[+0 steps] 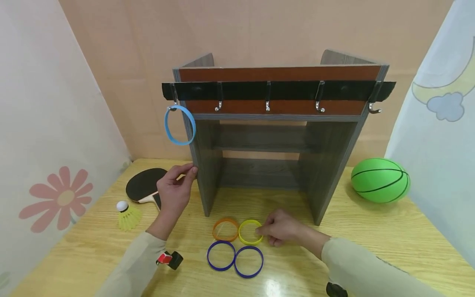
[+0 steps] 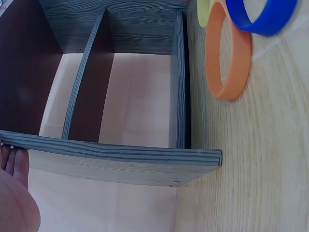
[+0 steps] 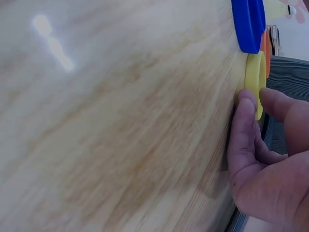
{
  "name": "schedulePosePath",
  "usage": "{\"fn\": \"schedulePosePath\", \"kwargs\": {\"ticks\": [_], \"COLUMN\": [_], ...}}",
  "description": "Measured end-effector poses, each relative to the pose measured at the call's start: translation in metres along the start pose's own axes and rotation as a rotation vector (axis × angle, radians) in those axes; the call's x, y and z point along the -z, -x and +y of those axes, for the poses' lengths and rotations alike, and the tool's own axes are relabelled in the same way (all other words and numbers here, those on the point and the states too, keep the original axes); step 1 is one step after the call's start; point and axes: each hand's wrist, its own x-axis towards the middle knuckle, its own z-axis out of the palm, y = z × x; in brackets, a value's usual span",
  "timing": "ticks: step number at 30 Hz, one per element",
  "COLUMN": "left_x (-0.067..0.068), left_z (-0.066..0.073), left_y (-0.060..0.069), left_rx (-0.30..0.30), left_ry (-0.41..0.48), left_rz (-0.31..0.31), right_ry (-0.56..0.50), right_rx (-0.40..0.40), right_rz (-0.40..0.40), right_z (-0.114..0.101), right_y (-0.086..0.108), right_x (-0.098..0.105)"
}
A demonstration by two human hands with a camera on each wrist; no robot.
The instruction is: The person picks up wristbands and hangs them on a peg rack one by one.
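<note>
My left hand [image 1: 174, 192] grips the front edge of the left side panel of a grey wooden shelf [image 1: 202, 181], thumb and forefinger at its edge. In the left wrist view its fingers [image 2: 19, 166] lie against the panel's outer side. My right hand [image 1: 282, 227] pinches the right rim of a yellow silicone wristband [image 1: 243, 239] lying on the table, with thumb and finger on either side of the band in the right wrist view. An orange wristband [image 1: 225, 220] touches it on the left. Two dark blue wristbands [image 1: 221, 269] lie side by side nearer me.
A light blue wristband [image 1: 166, 130] hangs from the leftmost of several metal hooks [image 1: 267, 106] on the shelf's black strip. At left lie a table tennis bat [image 1: 144, 183] and a yellow shuttlecock [image 1: 128, 217]. A green ball [image 1: 380, 180] sits at right on the wooden table [image 1: 400, 247].
</note>
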Motion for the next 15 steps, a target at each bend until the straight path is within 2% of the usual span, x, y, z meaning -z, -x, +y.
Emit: {"fn": "schedulePosePath", "kwargs": {"ticks": [6, 15], "left_x": [-0.0002, 0.002], "left_z": [-0.0001, -0.001], "left_y": [0.0004, -0.0002], "left_rx": [-0.002, -0.004], "left_ry": [0.003, -0.016], "left_rz": [-0.012, -0.022], "right_ry": [0.031, -0.05], "right_rx": [-0.043, -0.019], "right_rz": [0.024, 0.042], "right_z": [-0.0003, 0.0029], "right_y": [-0.0026, -0.002], "right_x": [-0.0016, -0.0027]}}
